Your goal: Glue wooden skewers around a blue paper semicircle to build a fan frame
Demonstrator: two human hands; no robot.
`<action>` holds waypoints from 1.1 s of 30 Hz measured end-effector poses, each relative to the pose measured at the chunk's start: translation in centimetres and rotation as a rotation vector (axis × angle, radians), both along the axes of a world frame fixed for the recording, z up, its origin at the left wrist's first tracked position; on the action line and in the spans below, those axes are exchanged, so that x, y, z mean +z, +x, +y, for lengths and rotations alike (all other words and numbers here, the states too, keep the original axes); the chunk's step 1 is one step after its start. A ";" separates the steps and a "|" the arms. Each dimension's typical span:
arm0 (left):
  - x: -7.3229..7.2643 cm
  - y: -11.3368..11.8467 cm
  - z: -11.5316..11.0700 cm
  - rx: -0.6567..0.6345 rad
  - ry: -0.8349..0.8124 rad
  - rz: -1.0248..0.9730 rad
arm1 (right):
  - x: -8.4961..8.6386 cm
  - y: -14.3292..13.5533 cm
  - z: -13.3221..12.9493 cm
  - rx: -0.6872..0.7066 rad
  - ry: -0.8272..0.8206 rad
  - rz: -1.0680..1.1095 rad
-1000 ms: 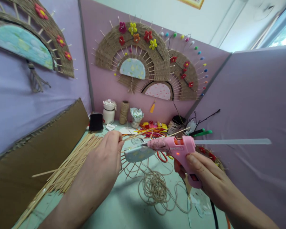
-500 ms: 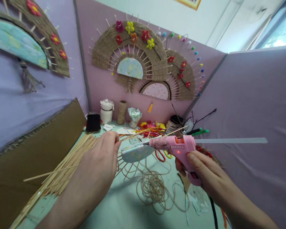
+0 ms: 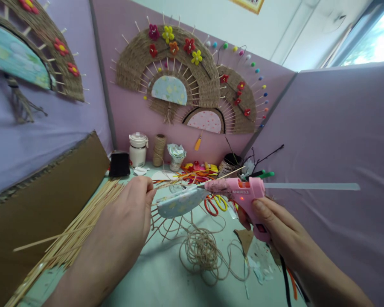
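Note:
My left hand (image 3: 128, 217) is closed on the left end of a small fan frame. The frame has a half-round, pale blue fabric-covered piece (image 3: 179, 204) with thin sticks fanning out below it. A long thin stick (image 3: 232, 172) runs along the upper edge; my fingers hide part of it. In my right hand (image 3: 275, 221) is a pink hot glue gun (image 3: 235, 189), its small light glowing red. A clear glue stick (image 3: 313, 186) juts from its back. The nozzle is at the straight upper edge of the fabric piece, toward its right end.
A tangle of twine (image 3: 201, 251) lies below the fan frame. Bamboo sticks (image 3: 86, 213) are heaped at the left beside a cardboard sheet (image 3: 51, 175). Scissors (image 3: 211, 205), a twine spool (image 3: 159, 150) and a white jar (image 3: 138, 149) sit behind. Finished fans (image 3: 201, 76) hang on the partition.
The glue gun's nozzle has shifted right along the fabric piece's straight edge. My left hand keeps its hold on the frame. The whole view has moved slightly.

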State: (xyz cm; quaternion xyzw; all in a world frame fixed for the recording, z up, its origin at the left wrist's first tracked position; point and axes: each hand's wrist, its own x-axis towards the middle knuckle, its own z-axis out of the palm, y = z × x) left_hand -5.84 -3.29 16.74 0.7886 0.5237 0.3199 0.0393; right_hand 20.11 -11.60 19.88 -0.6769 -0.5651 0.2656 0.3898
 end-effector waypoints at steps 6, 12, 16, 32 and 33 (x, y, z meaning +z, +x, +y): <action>0.3 0.0 0.0 -0.009 -0.023 -0.003 | 0.1 0.4 -0.2 -0.044 -0.011 -0.012; 0.2 0.0 0.0 -0.013 -0.026 -0.019 | -0.1 1.4 0.0 -0.024 -0.033 -0.007; 0.1 0.0 0.0 -0.003 -0.039 -0.009 | -0.4 1.8 0.1 -0.031 -0.022 -0.016; -0.1 -0.1 0.1 -0.005 -0.028 -0.005 | -0.2 2.5 0.0 -0.041 0.007 -0.013; -0.1 -0.1 0.1 -0.004 -0.029 -0.007 | -0.2 2.5 0.0 -0.045 0.009 -0.016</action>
